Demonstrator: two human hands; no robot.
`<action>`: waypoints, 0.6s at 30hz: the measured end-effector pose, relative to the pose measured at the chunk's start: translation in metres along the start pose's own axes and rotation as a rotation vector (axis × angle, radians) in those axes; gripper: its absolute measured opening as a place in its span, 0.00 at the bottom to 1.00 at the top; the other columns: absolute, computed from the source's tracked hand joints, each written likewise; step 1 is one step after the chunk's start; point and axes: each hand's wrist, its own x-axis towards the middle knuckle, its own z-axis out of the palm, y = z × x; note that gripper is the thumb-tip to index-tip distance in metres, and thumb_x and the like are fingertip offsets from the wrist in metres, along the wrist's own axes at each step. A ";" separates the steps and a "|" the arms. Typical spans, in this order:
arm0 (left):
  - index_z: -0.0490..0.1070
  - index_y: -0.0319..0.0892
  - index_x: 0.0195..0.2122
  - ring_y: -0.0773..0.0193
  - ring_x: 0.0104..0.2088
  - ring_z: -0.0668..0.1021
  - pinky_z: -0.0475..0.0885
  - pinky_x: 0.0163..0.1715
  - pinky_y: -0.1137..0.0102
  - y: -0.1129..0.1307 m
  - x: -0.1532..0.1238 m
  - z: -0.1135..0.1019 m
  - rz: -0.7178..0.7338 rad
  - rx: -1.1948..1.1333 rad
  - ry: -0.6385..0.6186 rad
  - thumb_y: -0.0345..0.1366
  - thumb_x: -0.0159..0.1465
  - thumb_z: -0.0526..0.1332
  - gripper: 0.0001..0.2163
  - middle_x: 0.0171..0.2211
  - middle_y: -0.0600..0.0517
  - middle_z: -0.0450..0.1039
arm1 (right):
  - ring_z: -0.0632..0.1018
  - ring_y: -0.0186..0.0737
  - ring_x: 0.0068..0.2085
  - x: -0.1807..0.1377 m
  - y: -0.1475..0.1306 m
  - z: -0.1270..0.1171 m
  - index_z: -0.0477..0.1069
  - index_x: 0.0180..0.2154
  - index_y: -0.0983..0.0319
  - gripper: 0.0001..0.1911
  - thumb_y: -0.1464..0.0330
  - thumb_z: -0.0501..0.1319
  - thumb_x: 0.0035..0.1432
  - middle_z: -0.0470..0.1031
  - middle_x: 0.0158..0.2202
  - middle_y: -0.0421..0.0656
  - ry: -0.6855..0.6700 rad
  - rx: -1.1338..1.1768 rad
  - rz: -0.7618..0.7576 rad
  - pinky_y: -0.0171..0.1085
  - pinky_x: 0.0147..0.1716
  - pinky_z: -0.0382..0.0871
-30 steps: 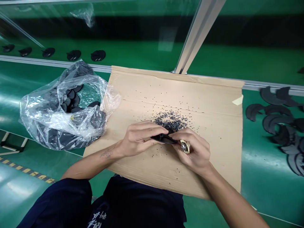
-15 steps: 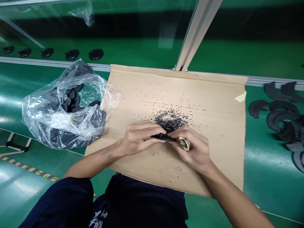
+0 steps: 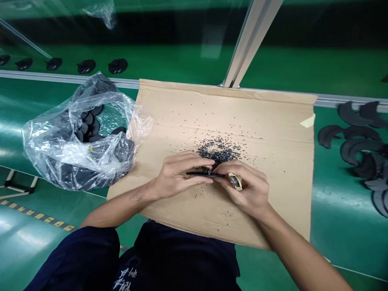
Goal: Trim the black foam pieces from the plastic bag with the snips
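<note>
My left hand is closed on a thin black plastic part, pinched between thumb and fingers and seen almost edge-on. A small raised piece stands on its upper side. My right hand is wrapped around a tool with a pale end and shiny metal inside; its working tip is hidden. The right fingertips meet the right end of the black part. Just beyond both hands, a heap of tiny black bits lies scattered on a cardboard sheet.
On the left, a clear plastic bag holds several black parts. Crescent-shaped black pieces lie on the green surface at right. Black parts stand in a row behind the metal rail. A metal post rises at the back.
The black part has turned to look flatter and more edge-on, showing further to the left between the left fingers. Both hands stay almost in place. The view has shifted slightly.
</note>
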 end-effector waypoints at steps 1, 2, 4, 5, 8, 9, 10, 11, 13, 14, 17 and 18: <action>0.77 0.42 0.50 0.63 0.39 0.83 0.80 0.40 0.68 0.000 -0.001 0.000 -0.006 0.002 0.002 0.34 0.61 0.71 0.16 0.37 0.48 0.82 | 0.82 0.40 0.36 -0.001 0.000 0.000 0.75 0.39 0.58 0.11 0.78 0.67 0.57 0.81 0.36 0.44 0.006 -0.009 -0.013 0.39 0.35 0.77; 0.77 0.42 0.50 0.63 0.38 0.82 0.80 0.40 0.67 0.001 -0.001 0.001 -0.004 0.015 0.003 0.34 0.63 0.70 0.14 0.37 0.49 0.82 | 0.82 0.40 0.36 -0.002 0.001 0.001 0.75 0.39 0.58 0.12 0.79 0.66 0.56 0.81 0.36 0.44 0.013 -0.022 -0.025 0.39 0.35 0.77; 0.77 0.43 0.49 0.63 0.38 0.82 0.79 0.40 0.67 0.003 -0.002 0.002 0.035 0.085 0.006 0.34 0.65 0.68 0.11 0.37 0.49 0.82 | 0.82 0.40 0.35 -0.004 0.001 0.002 0.75 0.40 0.58 0.13 0.79 0.66 0.56 0.81 0.35 0.45 0.014 -0.071 -0.064 0.39 0.34 0.77; 0.77 0.42 0.49 0.63 0.38 0.82 0.79 0.39 0.67 0.004 -0.003 0.003 0.063 0.127 0.012 0.34 0.66 0.67 0.10 0.37 0.49 0.82 | 0.82 0.40 0.35 -0.004 0.000 0.002 0.75 0.40 0.58 0.12 0.79 0.66 0.57 0.81 0.35 0.45 0.008 -0.095 -0.078 0.39 0.34 0.77; 0.77 0.41 0.49 0.63 0.37 0.82 0.79 0.39 0.67 0.007 -0.003 0.002 0.046 0.116 0.021 0.36 0.66 0.67 0.12 0.36 0.48 0.82 | 0.81 0.40 0.33 -0.003 -0.003 0.004 0.75 0.39 0.58 0.09 0.77 0.66 0.58 0.81 0.34 0.44 0.013 -0.069 -0.038 0.39 0.33 0.77; 0.77 0.41 0.50 0.63 0.38 0.82 0.79 0.40 0.67 0.008 -0.003 0.000 -0.013 0.029 0.003 0.41 0.66 0.67 0.14 0.37 0.47 0.82 | 0.81 0.39 0.33 -0.002 -0.004 0.004 0.75 0.38 0.58 0.08 0.76 0.67 0.58 0.81 0.33 0.44 0.022 -0.024 -0.002 0.38 0.33 0.77; 0.77 0.41 0.50 0.62 0.39 0.83 0.79 0.41 0.67 0.008 -0.002 -0.001 -0.086 -0.095 -0.030 0.47 0.67 0.64 0.17 0.39 0.46 0.82 | 0.81 0.38 0.33 -0.001 -0.005 0.003 0.74 0.37 0.58 0.07 0.75 0.68 0.58 0.80 0.33 0.43 0.024 0.032 0.033 0.37 0.32 0.77; 0.78 0.41 0.50 0.61 0.41 0.83 0.79 0.42 0.66 0.009 -0.001 -0.003 -0.163 -0.231 -0.072 0.52 0.69 0.58 0.21 0.40 0.44 0.82 | 0.81 0.38 0.32 0.000 -0.006 0.003 0.74 0.36 0.59 0.06 0.74 0.68 0.58 0.80 0.32 0.43 0.017 0.088 0.059 0.37 0.32 0.76; 0.80 0.41 0.48 0.61 0.43 0.83 0.79 0.43 0.67 0.009 0.002 -0.008 -0.312 -0.448 -0.143 0.54 0.71 0.53 0.23 0.42 0.43 0.82 | 0.80 0.36 0.32 0.003 -0.008 0.002 0.74 0.35 0.59 0.05 0.73 0.68 0.59 0.80 0.32 0.42 -0.027 0.182 0.100 0.36 0.32 0.76; 0.81 0.42 0.46 0.62 0.42 0.83 0.79 0.41 0.69 0.008 0.003 -0.009 -0.377 -0.512 -0.158 0.51 0.71 0.55 0.21 0.42 0.44 0.82 | 0.80 0.36 0.32 0.003 -0.008 0.002 0.74 0.35 0.59 0.04 0.72 0.68 0.60 0.80 0.32 0.42 -0.053 0.219 0.116 0.35 0.32 0.76; 0.82 0.42 0.41 0.66 0.37 0.83 0.77 0.34 0.74 0.004 0.005 -0.010 -0.523 -0.594 -0.155 0.42 0.65 0.68 0.10 0.38 0.48 0.82 | 0.80 0.36 0.33 0.004 -0.007 0.002 0.74 0.35 0.59 0.03 0.69 0.68 0.61 0.80 0.33 0.42 -0.083 0.280 0.166 0.35 0.33 0.76; 0.82 0.42 0.40 0.67 0.35 0.82 0.76 0.32 0.75 0.002 0.005 -0.010 -0.540 -0.612 -0.154 0.41 0.64 0.69 0.09 0.37 0.48 0.82 | 0.80 0.36 0.33 0.004 -0.007 0.002 0.74 0.35 0.59 0.04 0.68 0.68 0.61 0.79 0.33 0.42 -0.081 0.291 0.179 0.36 0.34 0.76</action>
